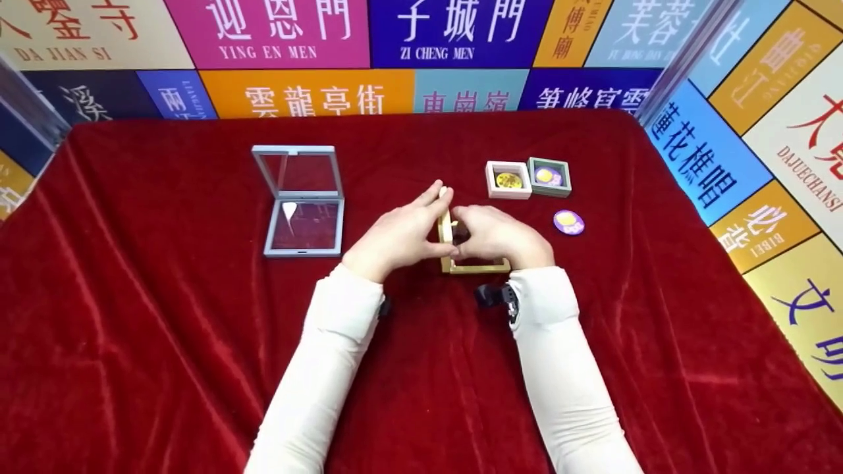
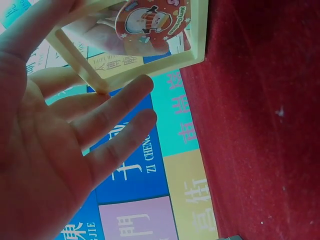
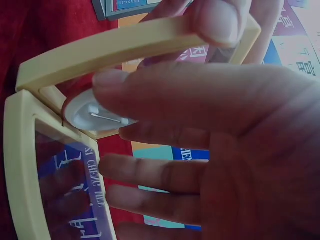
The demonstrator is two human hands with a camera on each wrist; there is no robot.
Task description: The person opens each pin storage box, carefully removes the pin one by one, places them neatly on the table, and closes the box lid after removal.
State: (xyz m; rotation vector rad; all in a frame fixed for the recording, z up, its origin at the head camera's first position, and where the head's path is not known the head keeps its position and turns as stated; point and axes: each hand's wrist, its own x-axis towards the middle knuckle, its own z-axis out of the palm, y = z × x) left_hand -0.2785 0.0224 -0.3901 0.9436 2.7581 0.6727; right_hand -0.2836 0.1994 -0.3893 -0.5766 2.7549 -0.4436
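My left hand (image 1: 405, 230) grips the raised half of a pale yellow hinged display frame (image 1: 479, 268), whose other half lies on the red cloth. Clear film fills both halves, as the right wrist view shows. Inside the opening, my right hand (image 1: 497, 236) pinches a round pin badge (image 3: 82, 114) beside the raised film. The badge's white back and its metal pin face the right wrist camera. Through the film in the left wrist view, the red front of the badge (image 2: 150, 22) shows a snowman. In the head view my hands hide the badge.
A grey-blue hinged display frame (image 1: 270, 227) stands open at left. Towards the back right sit a pink box (image 1: 499, 194) and a green box (image 1: 550, 192), each with a badge inside. A purple badge (image 1: 569, 222) lies before them on the red cloth (image 1: 164, 296).
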